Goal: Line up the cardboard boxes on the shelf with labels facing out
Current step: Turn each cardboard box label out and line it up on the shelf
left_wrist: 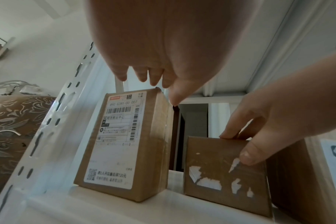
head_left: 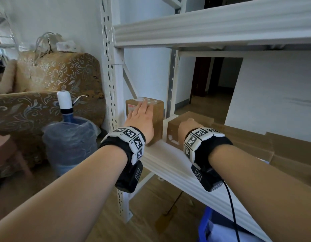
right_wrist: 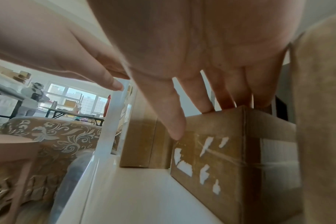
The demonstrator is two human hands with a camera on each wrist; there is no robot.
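Observation:
A tall cardboard box stands at the left end of the white shelf, its shipping label facing out. My left hand lies against its front, fingers straight and reaching its top edge, thumb at the top right corner. Beside it, a small gap away, sits a lower cardboard box whose front shows only torn white label scraps. My right hand grips this box, fingers over the top and thumb on the front face.
Larger flat cardboard boxes fill the shelf to the right. The shelf's perforated upright stands just left of the tall box, and another shelf board hangs overhead. A water bottle and patterned sofa are at left.

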